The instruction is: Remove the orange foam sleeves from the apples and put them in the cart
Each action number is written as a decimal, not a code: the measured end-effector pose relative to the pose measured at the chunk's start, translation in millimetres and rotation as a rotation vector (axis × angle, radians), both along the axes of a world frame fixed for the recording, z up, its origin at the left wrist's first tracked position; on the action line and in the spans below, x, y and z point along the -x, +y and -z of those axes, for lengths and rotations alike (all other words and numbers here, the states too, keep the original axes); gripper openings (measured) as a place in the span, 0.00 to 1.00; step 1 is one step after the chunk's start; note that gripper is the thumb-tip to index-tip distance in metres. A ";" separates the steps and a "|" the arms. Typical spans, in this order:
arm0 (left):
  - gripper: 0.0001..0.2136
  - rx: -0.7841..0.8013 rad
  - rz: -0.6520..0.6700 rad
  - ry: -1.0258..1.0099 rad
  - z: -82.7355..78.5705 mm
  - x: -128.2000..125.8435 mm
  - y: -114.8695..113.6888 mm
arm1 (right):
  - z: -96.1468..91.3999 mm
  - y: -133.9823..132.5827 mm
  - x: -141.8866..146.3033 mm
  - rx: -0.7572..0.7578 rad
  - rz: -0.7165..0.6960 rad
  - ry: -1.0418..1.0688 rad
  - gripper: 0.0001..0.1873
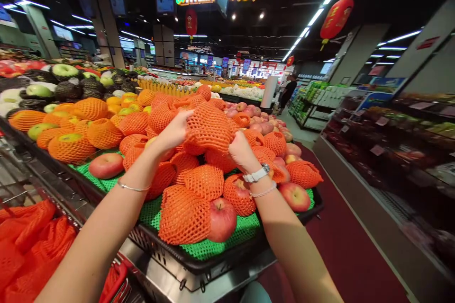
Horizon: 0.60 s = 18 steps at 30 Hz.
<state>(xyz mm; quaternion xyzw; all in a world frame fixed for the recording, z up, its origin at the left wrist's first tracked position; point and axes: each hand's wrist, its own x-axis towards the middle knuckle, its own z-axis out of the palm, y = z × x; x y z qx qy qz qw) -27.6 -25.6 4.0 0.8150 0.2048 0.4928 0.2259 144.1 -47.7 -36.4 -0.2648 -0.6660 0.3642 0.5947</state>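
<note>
Both hands grip an orange foam net sleeve [209, 125] stretched between them above the apple display. My left hand [177, 130] closes on its left edge, my right hand [241, 150] on its lower right edge. Whether fruit sits inside this sleeve I cannot tell. Below lie apples in similar orange nets, such as a netted apple [204, 181] in the middle. Near the front edge a bare red apple [222, 220] touches a large orange net [184, 215]. Another bare apple [105, 165] rests on the green mat [202, 249] at the left.
A black crate [170, 251] edges the display on a metal stand. At lower left a shopping cart [121, 274] holds a heap of orange nets [31, 246]. Netted yellow-green fruit [71, 147] lies to the left. Shelves [391, 151] line the right aisle, where a person [288, 91] stands far off.
</note>
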 end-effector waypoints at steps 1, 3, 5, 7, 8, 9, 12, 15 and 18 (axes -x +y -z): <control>0.16 0.010 0.014 0.036 0.7 -0.1 0.0 | -1.6 0.3 -1.0 -0.003 0.024 -0.008 0.16; 0.18 0.033 0.036 0.095 2.5 -0.3 -1.3 | -4.7 -0.9 -3.6 0.003 0.040 -0.037 0.18; 0.19 0.045 0.041 0.106 4.3 -1.1 -5.3 | -7.3 -4.7 -6.4 0.002 -0.002 -0.126 0.20; 0.21 0.054 0.053 0.096 5.4 -3.0 -11.3 | -9.1 -9.4 -8.7 -0.007 -0.091 -0.234 0.21; 0.22 0.062 0.062 0.094 5.8 -4.4 -14.1 | -9.6 -11.4 -9.4 -0.014 -0.131 -0.266 0.21; 0.24 0.073 0.067 0.090 6.2 -5.8 -16.5 | -9.9 -12.7 -9.8 -0.023 -0.158 -0.278 0.21; 0.29 0.113 0.013 0.052 7.8 -8.5 -18.6 | -9.0 -11.4 -9.0 -0.066 -0.137 -0.194 0.24; 0.32 0.136 -0.058 0.039 9.7 -5.5 -14.8 | -7.5 -4.7 -7.5 0.003 -0.064 -0.050 0.29; 0.31 0.099 -0.138 0.041 9.8 1.6 -10.0 | -8.9 -2.5 -9.7 0.098 -0.002 0.032 0.25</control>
